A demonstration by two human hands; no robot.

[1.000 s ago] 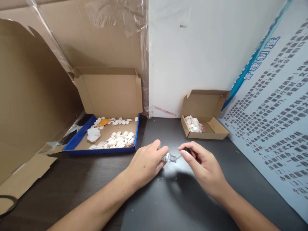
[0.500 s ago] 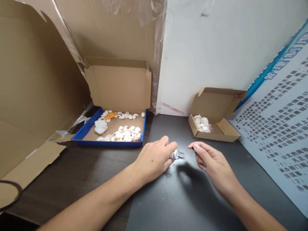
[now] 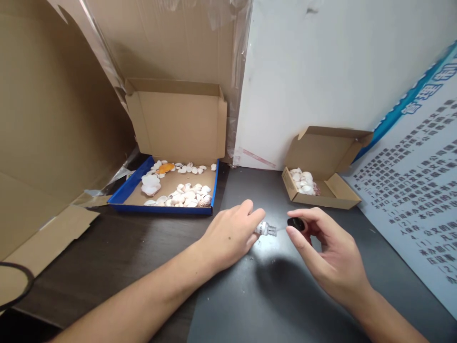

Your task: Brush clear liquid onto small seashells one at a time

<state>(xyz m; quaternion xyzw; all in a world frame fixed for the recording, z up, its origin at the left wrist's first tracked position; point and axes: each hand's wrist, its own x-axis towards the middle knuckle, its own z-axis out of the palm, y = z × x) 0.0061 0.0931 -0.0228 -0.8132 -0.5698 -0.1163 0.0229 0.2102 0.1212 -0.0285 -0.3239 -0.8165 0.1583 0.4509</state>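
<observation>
A small clear bottle (image 3: pixel 263 228) with a white printed label lies tilted in my left hand (image 3: pixel 230 236), its open neck facing right. My fingers are wrapped around its body, which is mostly hidden. Between thumb and fingertips, my right hand (image 3: pixel 330 252) pinches a black cap (image 3: pixel 296 224). A thin, pale stem appears to run from the cap toward the bottle mouth. Whether its tip is inside the neck I cannot tell. Both hands are just above the dark grey mat (image 3: pixel 228 305), where tiny pale crumbs lie below the bottle.
Seashells lie in a blue-edged cardboard box (image 3: pixel 160 208) at the left, lid raised. A smaller open cardboard box (image 3: pixel 326 201) with white shells stands at the back right. Cardboard and a white panel (image 3: pixel 303 76) rise behind; a printed sheet (image 3: pixel 421 190) slants along the right.
The view has shifted, so the boxes appear further right. My right hand turned the black cap, hidden half a second ago, into plain sight. My left hand keeps hold of the bottle.
</observation>
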